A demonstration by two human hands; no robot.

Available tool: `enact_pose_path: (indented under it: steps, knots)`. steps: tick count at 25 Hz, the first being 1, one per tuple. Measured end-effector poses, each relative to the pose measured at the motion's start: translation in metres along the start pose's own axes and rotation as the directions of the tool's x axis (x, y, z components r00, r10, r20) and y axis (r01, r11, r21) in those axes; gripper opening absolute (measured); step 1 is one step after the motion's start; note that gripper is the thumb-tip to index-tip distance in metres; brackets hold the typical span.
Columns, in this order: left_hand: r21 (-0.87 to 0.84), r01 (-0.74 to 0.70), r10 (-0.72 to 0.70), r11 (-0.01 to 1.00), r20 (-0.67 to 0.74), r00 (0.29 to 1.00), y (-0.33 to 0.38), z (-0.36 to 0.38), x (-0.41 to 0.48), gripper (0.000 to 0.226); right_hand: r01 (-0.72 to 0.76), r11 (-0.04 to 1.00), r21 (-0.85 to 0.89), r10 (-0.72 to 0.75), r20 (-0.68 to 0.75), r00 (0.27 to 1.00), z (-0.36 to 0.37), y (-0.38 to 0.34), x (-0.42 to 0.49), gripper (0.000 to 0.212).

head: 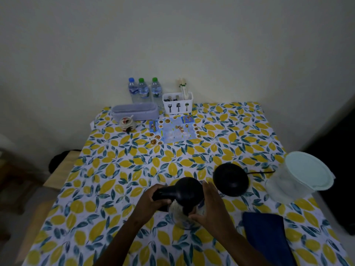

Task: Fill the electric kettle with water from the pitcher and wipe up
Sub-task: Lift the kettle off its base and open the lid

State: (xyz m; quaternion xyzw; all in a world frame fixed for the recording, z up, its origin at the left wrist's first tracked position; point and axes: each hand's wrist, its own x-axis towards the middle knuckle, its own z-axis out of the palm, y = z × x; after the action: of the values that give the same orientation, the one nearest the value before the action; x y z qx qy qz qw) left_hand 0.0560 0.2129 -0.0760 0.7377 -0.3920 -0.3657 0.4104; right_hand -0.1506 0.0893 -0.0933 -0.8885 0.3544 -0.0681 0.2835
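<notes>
The electric kettle (pixel 187 196), glass-bodied with a black lid and black handle, stands on the lemon-print tablecloth near the front. My left hand (pixel 153 200) grips its handle on the left. My right hand (pixel 207 208) is cupped against the kettle's right side, fingers up beside the lid. The kettle's round black base (pixel 230 179) lies just behind and to the right, its cord running right. A clear pitcher (pixel 299 177) with a pale lid stands at the right edge. A dark blue cloth (pixel 267 237) lies folded at the front right.
At the back by the wall stand three water bottles (pixel 143 90), a white cutlery caddy (pixel 177 103), a lilac lidded box (pixel 135 111) and a small jar (pixel 126 122). A printed menu card (pixel 174 130) lies flat. A wooden stool (pixel 59 169) stands left of the table.
</notes>
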Motion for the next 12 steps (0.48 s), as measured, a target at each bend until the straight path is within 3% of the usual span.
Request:
enact_pose_path:
  steps: [4, 7, 9, 12]
  knots:
    - [0.105, -0.117, 0.118, 0.988, 0.002, 0.993, 0.021, 0.011, -0.007, 0.034, 0.000, 0.993, -0.119, -0.009, -0.068, 0.998, 0.009, 0.000, -0.006, 0.108]
    - [0.331, -0.191, 0.214, 0.924, -0.035, 0.976, 0.036, 0.027, -0.005, 0.055, 0.002, 0.986, -0.164, -0.013, -0.067, 0.998, 0.017, 0.009, -0.012, 0.103]
    - [0.491, -0.152, 0.225, 0.858, -0.093, 0.970, 0.042, 0.041, -0.003, 0.075, -0.009, 0.990, -0.139, -0.003, -0.080, 0.997, 0.017, 0.008, -0.012, 0.103]
    - [0.602, 0.010, 0.148, 0.799, -0.213, 0.966, 0.052, 0.064, -0.003, 0.095, -0.036, 0.992, -0.123, 0.025, -0.089, 0.996, 0.014, 0.003, -0.011, 0.104]
